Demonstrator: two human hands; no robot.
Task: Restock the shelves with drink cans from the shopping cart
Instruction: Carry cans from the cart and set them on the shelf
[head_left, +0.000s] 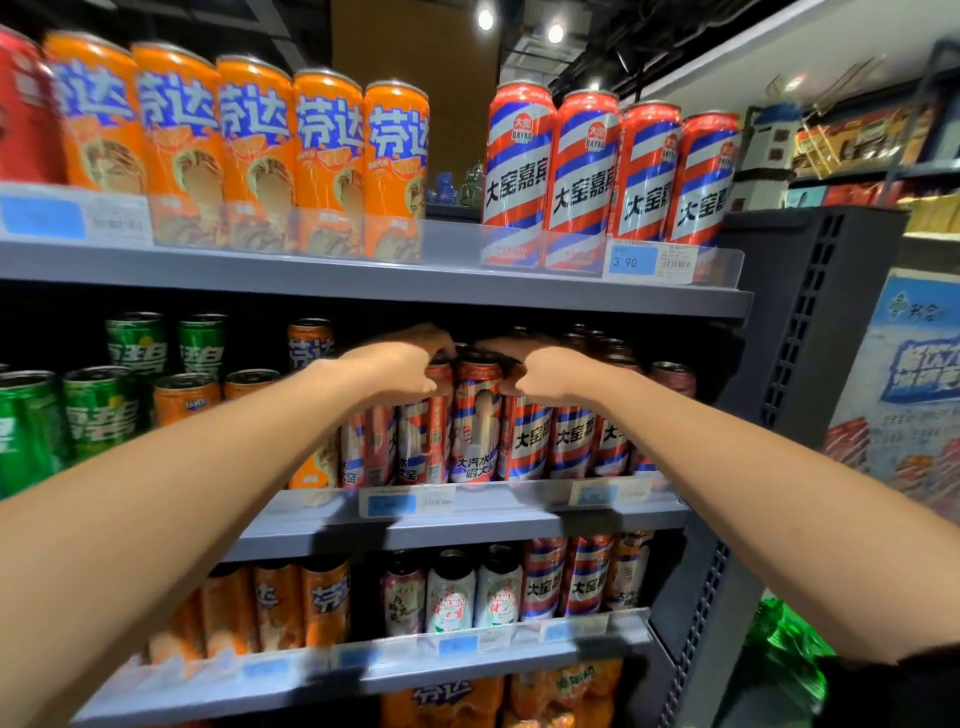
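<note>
Both my arms reach into the middle shelf, which holds a row of red, white and blue striped drink cans. My left hand curls over the top of a striped can in the front row. My right hand curls over the top of the neighbouring striped can. One striped can stands between the two hands. My fingertips are hidden behind the can tops in the dark of the shelf.
The top shelf carries tall orange cans and more striped cans. Green cans stand at the middle shelf's left. The lower shelf holds mixed cans. A dark perforated end panel closes the shelving on the right, with a green bag beyond it.
</note>
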